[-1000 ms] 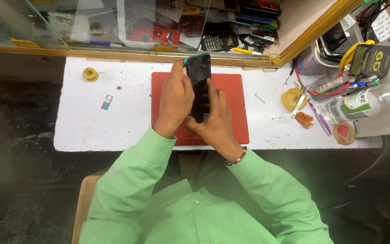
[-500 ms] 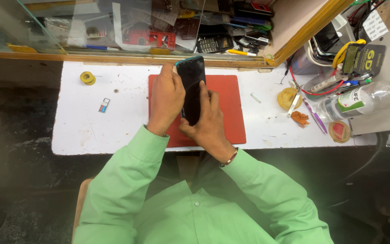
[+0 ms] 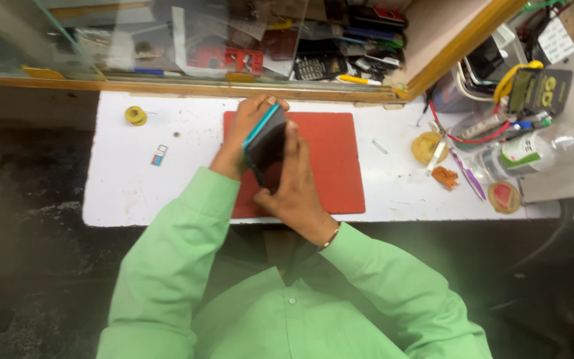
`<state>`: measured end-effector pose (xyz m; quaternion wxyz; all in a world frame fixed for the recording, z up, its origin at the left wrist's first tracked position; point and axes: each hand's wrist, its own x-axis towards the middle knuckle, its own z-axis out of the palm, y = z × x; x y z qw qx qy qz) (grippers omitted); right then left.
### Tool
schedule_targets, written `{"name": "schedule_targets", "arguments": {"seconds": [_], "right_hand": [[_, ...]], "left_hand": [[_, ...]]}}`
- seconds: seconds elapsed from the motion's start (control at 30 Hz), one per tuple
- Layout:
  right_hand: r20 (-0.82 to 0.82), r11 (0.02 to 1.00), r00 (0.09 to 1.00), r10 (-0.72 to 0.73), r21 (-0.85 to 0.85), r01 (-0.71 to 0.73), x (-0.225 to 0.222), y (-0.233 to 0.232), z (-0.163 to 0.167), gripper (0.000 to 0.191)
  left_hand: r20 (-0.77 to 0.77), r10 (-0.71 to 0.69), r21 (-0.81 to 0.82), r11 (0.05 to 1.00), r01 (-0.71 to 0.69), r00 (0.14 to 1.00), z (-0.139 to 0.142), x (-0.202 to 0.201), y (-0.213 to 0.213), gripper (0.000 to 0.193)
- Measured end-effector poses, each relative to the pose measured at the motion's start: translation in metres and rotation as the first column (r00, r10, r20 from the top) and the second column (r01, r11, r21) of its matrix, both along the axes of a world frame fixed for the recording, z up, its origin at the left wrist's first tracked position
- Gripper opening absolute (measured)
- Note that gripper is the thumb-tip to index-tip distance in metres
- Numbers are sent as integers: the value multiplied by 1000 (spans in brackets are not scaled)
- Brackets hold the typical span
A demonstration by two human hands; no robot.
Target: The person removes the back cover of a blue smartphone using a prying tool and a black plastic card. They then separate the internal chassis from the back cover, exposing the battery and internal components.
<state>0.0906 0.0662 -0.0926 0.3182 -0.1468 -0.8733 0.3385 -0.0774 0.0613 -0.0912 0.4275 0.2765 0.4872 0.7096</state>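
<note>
Both my hands hold a dark smartphone (image 3: 265, 141) with a teal edge above a red work mat (image 3: 333, 159). My left hand (image 3: 242, 133) grips its far left side and top. My right hand (image 3: 295, 189) cups it from the right and below, fingers pressed against its face. The phone is tilted so its teal side edge faces up. The mat lies on a white bench (image 3: 134, 186).
A yellow tape roll (image 3: 135, 115) and a small card (image 3: 159, 155) lie left of the mat. At the right are a clear bottle (image 3: 533, 149), cables, an orange scrap (image 3: 444, 177), a round tin (image 3: 503, 197). A glass-fronted shelf (image 3: 234, 46) of tools runs behind.
The phone has turned from facing up to being tilted on edge, showing its teal side. Both hands shifted slightly left and kept their hold.
</note>
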Motion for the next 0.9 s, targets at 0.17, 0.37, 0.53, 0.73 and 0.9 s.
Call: {"name": "schedule_targets", "arguments": {"seconds": [0.17,0.37,0.53,0.73,0.9], "right_hand": [[-38,990,998,45,-131,-49,-2,23,-1,119],[-63,948,991,116,-290,-129,7,44,-4,117],[-66,941,983,170,-285,-182,19,53,-4,115],[-60,957,985,164,-230,-174,26,59,3,112],[109,996,992,57,-69,-50,33,66,16,113]], "left_hand": [[338,43,135,986,-94,940,-1,2,10,22],[162,76,36,996,-83,984,-1,-4,-15,30],[67,37,171,984,-48,997,9,-5,-33,23],[69,-54,377,926,24,996,-10,-7,-31,10],[-32,-73,281,957,79,997,-18,-3,-26,23]]}}
